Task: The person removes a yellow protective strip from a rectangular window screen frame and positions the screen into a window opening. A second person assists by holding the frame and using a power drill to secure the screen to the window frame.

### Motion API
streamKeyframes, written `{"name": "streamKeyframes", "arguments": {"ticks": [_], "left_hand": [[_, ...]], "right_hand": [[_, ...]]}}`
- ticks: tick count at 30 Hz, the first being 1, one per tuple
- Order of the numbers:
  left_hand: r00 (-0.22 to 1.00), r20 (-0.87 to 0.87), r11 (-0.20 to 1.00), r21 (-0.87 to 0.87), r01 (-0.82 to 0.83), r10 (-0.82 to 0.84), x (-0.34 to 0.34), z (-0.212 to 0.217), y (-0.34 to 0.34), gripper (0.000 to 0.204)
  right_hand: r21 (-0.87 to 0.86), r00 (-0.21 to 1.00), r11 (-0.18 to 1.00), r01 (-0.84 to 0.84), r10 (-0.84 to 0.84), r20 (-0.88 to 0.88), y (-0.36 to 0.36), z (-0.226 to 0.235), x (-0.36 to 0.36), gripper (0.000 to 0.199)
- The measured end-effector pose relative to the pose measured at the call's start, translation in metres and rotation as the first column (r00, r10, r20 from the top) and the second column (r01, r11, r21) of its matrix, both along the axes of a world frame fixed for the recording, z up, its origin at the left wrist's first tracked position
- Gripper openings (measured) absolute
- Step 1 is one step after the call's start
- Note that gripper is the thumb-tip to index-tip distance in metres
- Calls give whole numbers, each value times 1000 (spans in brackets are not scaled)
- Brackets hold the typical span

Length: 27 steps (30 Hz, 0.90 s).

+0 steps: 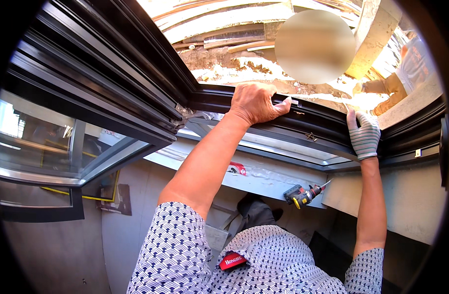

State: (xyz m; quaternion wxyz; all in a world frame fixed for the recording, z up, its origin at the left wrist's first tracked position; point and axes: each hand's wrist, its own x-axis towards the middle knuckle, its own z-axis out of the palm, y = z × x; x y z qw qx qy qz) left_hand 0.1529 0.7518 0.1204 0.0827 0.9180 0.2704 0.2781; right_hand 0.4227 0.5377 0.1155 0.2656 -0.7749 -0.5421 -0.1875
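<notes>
A black metal window frame (pixel 327 117) runs across in front of me. My left hand (pixel 256 103), bare, wraps its fingers over the frame's far edge, with the thumb resting along the top. My right hand (pixel 364 133), in a striped knit glove, grips the same frame near its right corner, fingertips over the outer side. A few small screws (pixel 311 137) lie loose on the rail between my hands. On the ledge below, nearer my body, rests a cordless drill (pixel 303 196) with a long bit pointing up and right.
An opened glazed sash (pixel 82 142) fills the left side. A red tool (pixel 236 169), partly hidden by my left arm, lies on the pale ledge (pixel 268 176). Outside are stacked boards (pixel 234 29) and a person (pixel 401 83) at the far right; a blurred disc covers part.
</notes>
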Motion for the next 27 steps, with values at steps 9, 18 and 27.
{"name": "streamKeyframes", "arguments": {"ticks": [9,18,27], "left_hand": [[996,77,999,0,53,-53,-2,-3,4,48],[995,46,995,-45,94,-92,-3,-9,10,60],[995,6,989,-109,100,-100,-4,-8,10,57]], "right_hand": [[15,998,1000,-25,24,55,1,0,-1,35],[-72,1000,997,6,-5,18,-3,-5,6,35],[-49,1000,999,16,-15,14,0,-7,4,37]]}}
